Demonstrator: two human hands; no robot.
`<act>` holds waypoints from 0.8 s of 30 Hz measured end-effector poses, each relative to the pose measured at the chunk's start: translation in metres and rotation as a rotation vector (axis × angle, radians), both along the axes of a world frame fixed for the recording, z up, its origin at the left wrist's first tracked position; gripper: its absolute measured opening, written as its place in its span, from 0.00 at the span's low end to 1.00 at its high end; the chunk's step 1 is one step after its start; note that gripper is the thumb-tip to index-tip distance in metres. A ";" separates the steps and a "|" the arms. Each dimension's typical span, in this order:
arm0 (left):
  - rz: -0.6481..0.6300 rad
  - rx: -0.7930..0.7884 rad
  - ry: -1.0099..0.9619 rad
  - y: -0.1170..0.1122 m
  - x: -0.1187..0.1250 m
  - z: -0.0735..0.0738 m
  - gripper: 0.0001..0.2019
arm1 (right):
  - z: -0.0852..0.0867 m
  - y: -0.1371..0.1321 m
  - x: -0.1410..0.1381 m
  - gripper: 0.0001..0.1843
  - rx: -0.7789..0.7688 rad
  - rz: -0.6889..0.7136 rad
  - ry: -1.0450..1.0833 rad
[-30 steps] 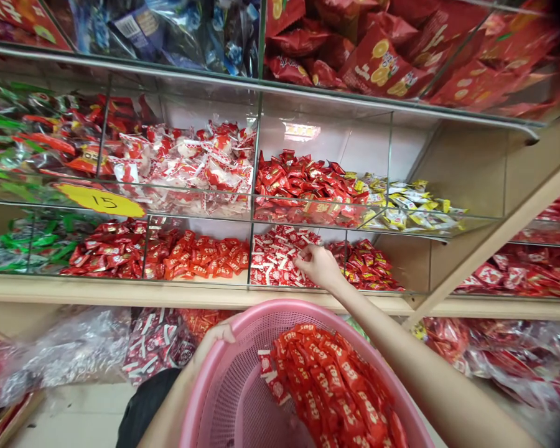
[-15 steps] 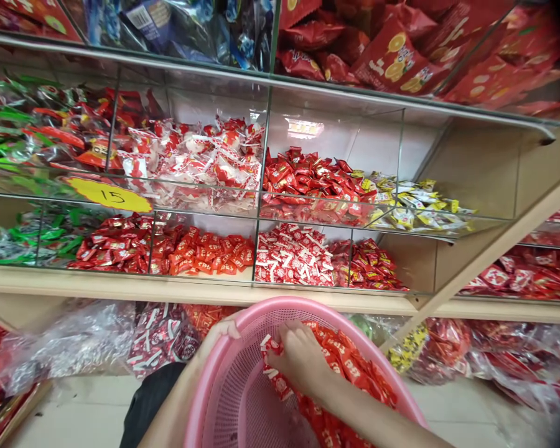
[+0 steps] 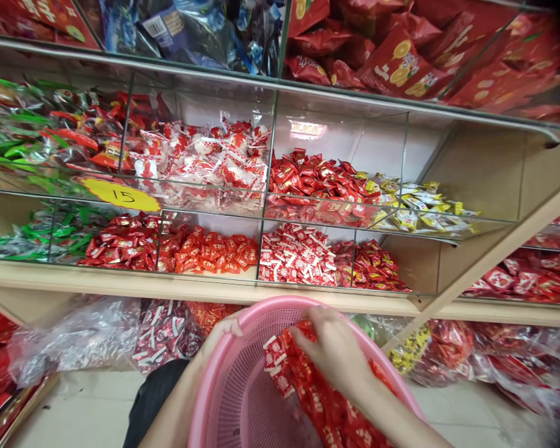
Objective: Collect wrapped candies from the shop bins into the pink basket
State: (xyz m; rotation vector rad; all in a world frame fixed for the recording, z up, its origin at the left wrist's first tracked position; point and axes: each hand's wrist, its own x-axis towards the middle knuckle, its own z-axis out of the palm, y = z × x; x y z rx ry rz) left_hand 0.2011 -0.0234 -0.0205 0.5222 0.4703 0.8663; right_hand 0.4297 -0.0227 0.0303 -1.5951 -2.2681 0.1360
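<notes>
A pink plastic basket (image 3: 242, 398) fills the bottom centre, and my left hand (image 3: 220, 333) grips its far-left rim. Inside lies a heap of red wrapped candies (image 3: 326, 404), with a few red-and-white ones (image 3: 276, 361) at its left edge. My right hand (image 3: 336, 353) reaches into the basket and rests on the candy heap, fingers curled down among the wrappers; what they grasp is hidden. Straight above, on the lower glass shelf, a compartment holds red-and-white candies (image 3: 296, 256).
Glass-fronted bins hold green, red, white and yellow candies across two shelves; a yellow price tag marked 15 (image 3: 119, 195) sits at left. Large red snack bags (image 3: 401, 59) fill the top shelf. Clear bags of candy (image 3: 74, 342) lie under the wooden ledge (image 3: 121, 287).
My right hand left the red-and-white candy compartment on the shelf, dropped into the basket, and has shifted right across the candy heap. My left hand has stayed on the rim.
</notes>
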 end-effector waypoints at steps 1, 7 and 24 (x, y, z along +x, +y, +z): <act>0.001 0.003 -0.003 0.000 0.000 -0.001 0.18 | 0.005 -0.003 0.022 0.15 0.038 -0.031 0.082; 0.018 0.031 -0.024 0.002 0.002 -0.006 0.18 | -0.035 -0.035 0.144 0.28 0.001 -0.402 0.702; -0.010 0.085 0.016 0.007 0.003 -0.002 0.20 | -0.034 -0.081 0.106 0.30 -0.347 -0.483 1.380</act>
